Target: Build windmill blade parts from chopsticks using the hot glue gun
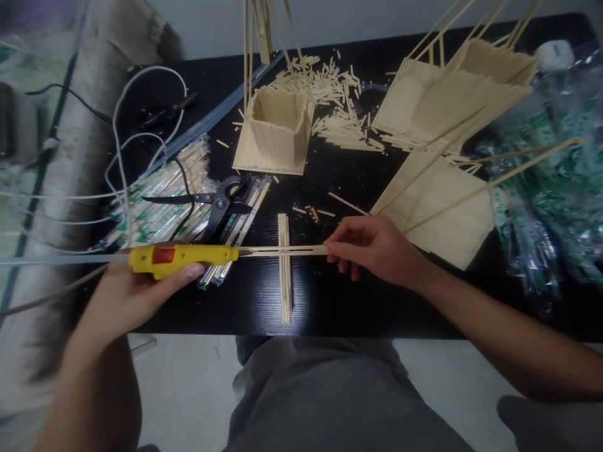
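A yellow hot glue gun (pixel 188 255) lies sideways in my left hand (pixel 141 285), a long clear glue stick trailing from its rear end. Its nozzle touches or nearly touches thin wooden sticks (pixel 301 250) that run crosswise. The right end of those sticks is pinched between the thumb and fingers of my right hand (pixel 372 248). Beneath them, a narrow bundle of wooden sticks (pixel 285 289) lies on the black table, pointing toward me, so the two form a cross. Whether the crossing pieces are stuck together cannot be seen.
Black-handled cutters (pixel 221 204) rest on wrapped stick packs (pixel 164 188) at the left. Behind stand a stick-walled box (pixel 277 122), cut stick pieces (pixel 325 88) and a larger stick structure (pixel 471 88). A flat stick panel (pixel 443 207) and plastic wrappers (pixel 556 144) are at the right.
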{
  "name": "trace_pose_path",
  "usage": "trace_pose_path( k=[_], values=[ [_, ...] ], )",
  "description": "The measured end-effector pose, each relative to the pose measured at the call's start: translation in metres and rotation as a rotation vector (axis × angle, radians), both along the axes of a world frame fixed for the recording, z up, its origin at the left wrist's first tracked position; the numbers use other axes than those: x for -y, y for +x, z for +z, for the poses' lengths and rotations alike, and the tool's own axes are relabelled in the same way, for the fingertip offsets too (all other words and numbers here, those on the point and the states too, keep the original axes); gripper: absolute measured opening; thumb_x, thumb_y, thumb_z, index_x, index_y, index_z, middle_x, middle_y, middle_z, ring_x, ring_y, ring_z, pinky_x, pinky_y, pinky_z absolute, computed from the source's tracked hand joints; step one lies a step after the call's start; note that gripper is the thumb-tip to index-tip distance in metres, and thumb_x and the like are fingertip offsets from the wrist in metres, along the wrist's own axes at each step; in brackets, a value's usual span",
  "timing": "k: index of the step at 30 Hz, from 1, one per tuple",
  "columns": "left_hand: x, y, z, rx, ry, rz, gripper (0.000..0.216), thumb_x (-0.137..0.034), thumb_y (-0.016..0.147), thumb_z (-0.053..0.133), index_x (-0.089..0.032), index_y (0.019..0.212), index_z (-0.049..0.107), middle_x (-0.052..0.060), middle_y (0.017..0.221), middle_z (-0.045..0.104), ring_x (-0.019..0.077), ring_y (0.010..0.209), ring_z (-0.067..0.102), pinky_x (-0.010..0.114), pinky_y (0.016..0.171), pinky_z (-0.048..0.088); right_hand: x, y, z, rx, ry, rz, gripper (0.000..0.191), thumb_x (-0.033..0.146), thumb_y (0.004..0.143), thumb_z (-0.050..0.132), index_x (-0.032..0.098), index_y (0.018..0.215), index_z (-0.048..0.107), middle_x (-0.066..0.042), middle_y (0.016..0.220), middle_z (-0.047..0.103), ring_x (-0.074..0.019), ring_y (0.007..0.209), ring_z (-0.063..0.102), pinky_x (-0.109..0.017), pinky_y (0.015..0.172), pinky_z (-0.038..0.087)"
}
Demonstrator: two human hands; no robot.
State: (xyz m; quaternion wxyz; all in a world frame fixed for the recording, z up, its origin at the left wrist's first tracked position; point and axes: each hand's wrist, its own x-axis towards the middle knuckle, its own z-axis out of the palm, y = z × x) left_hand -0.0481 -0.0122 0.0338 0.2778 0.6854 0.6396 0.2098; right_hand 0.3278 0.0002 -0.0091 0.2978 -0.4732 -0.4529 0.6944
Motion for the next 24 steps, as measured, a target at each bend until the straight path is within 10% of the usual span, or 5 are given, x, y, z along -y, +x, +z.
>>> trace_pose_path(
  k=[24],
  values=[
    [0.0023,-0.0042,-0.0048,-0.003,-0.141,0.095,0.062,-0.081,0.068,0.08,-0.022,0.084,0.082,0.005,0.077,0.082,0.0233,0.063,0.072,0.035,0.063,0.066,-0.0003,0.0002,-0.0002,0.0,0.004,-0.005,0.037,0.044,0.076,0.094,0.014,0.08,0.073,-0.004,0.07,0.076,-0.0123,0.053,0.066,-0.019,0.037,0.053]
  ],
)
